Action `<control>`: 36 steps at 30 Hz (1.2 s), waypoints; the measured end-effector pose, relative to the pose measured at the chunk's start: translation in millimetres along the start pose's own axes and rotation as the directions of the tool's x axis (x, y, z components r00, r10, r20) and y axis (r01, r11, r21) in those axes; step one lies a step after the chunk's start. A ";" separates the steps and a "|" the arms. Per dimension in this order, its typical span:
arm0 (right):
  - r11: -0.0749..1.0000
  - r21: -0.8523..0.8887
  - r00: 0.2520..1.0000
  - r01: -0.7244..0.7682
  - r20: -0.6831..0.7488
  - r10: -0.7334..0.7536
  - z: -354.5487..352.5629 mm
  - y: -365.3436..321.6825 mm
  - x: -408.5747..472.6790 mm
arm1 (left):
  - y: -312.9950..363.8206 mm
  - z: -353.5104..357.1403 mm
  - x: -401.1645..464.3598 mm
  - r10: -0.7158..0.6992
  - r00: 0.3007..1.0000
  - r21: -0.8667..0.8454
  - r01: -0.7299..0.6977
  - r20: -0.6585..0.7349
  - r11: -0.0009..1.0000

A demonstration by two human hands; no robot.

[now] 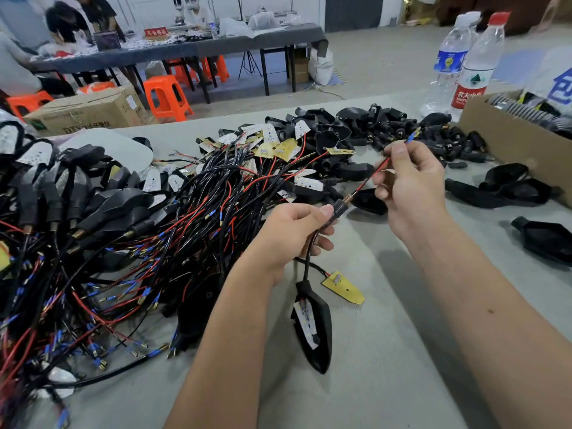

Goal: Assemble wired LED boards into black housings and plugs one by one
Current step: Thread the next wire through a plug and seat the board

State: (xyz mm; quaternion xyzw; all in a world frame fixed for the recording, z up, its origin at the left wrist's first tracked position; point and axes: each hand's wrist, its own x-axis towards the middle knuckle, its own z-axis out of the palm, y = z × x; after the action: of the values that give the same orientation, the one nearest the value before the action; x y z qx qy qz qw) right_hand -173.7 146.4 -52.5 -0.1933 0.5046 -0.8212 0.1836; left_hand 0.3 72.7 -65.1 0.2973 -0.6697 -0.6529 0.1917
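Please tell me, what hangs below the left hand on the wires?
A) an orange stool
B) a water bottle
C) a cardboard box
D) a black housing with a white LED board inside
D: the black housing with a white LED board in it hangs on the wires under the left hand, beside a loose yellow board.

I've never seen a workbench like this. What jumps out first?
The big tangle of red and black wires heaped over the left half of the table, with small LED boards among them. At centre, the left hand pinches a black plug while the right hand holds its red wire taut, a black housing dangling below. Behind lies a pile of loose black plugs and housings, with two water bottles at the far right.
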 end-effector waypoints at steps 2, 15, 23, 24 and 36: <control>0.998 0.060 1.000 -0.013 -0.023 0.015 -0.9 -2.2 1.8 | 2.4 -1.7 -1.1 -0.029 0.999 -0.025 0.030 0.038 0.999; 0.952 -0.217 0.879 -0.216 0.380 0.287 11.3 6.8 -11.9 | 6.7 3.0 -1.0 0.006 0.994 -0.139 -0.022 -0.111 0.990; 0.973 -0.115 0.954 -0.198 0.203 0.218 2.6 5.5 -5.5 | 3.8 -0.2 -3.4 -0.090 0.996 -0.181 0.090 0.009 0.979; 0.979 -0.057 0.965 -0.195 0.168 0.202 -0.2 3.1 -2.3 | 3.3 -1.0 -4.6 -0.103 0.994 -0.193 0.107 0.030 0.975; 0.981 0.121 0.989 -0.151 0.024 0.149 -13.1 1.5 9.5 | 6.3 -4.6 -12.1 -0.180 0.968 -0.268 0.222 0.174 0.937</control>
State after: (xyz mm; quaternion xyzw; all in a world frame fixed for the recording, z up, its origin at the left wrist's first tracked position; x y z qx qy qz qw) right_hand -188.3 151.1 -58.1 -0.1489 0.4649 -0.8331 0.2601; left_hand 11.4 76.8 -56.9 0.2848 -0.5468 -0.7789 0.1151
